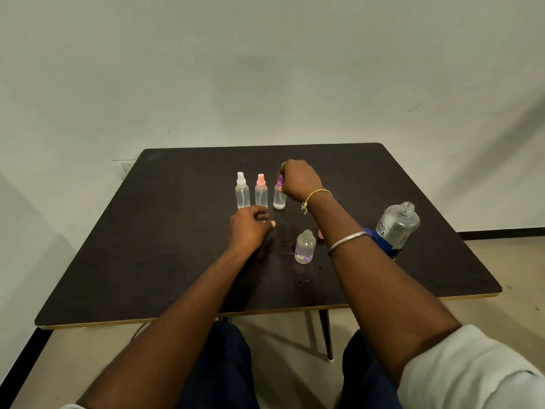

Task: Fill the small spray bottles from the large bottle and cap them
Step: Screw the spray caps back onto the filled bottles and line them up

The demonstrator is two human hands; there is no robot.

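Three small clear spray bottles stand in a row on the dark table [165,231]: one with a white cap [242,191], one with a pink cap [261,191], and one with a purple cap [279,197]. My right hand [298,180] grips the purple cap from above. My left hand [249,228] rests on the table in front of the row, fingers loosely curled, holding nothing. A fourth small bottle [305,247] stands uncapped nearer to me. The large clear bottle with a blue label [395,228] stands open at the right, partly behind my right forearm.
A small pink object [321,235], possibly a cap, lies just behind my right wrist. A few wet drops [300,282] mark the table near its front edge. A white wall rises behind the table, and my knees show below it.
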